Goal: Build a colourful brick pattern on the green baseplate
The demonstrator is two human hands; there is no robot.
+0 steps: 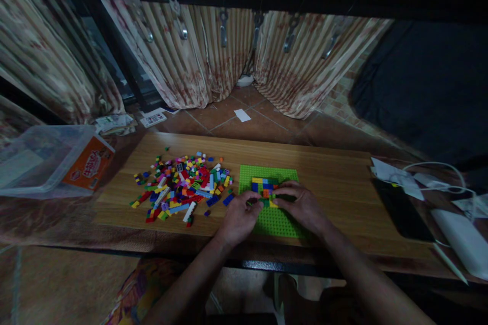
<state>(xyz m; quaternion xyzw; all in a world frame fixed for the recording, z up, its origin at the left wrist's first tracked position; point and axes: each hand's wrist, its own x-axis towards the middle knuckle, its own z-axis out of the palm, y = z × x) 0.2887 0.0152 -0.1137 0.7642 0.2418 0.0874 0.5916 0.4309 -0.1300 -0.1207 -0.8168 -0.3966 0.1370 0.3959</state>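
on the green baseplate [271,216] beside the loose brick pile [183,188], the left hand [239,217] and right hand [301,204] pinch fingers onto the small brick cluster [264,188]: light, rigid, probably best gripped by its sides.

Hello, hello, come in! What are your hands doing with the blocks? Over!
Both hands on green baseplate. Left hand and right hand pinch at the small brick build; grip state hidden. Loose brick pile sits left, apart. Nothing in the way.
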